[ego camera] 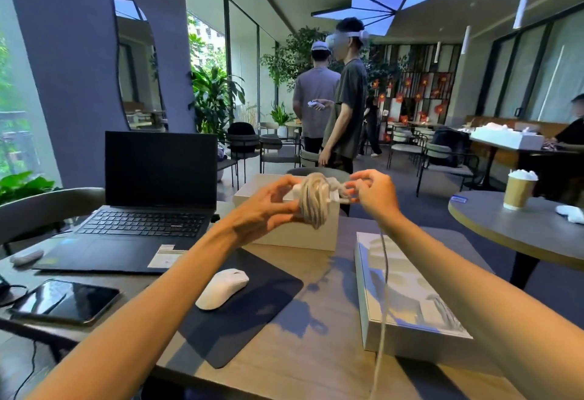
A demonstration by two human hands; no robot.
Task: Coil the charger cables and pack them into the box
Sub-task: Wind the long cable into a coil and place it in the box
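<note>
Left hand (pixel 268 202) clasped around coiled cable (pixel 313 202), right hand (pixel 374 191) fingers pinched on its loose end

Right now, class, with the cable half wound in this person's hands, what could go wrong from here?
1. The loose tail hangs from the coil across the box lid and off the table edge; it might snag there.
2. The left hand grips the coil while the right hand pinches the strand; a slip could loosen the loops.
</note>
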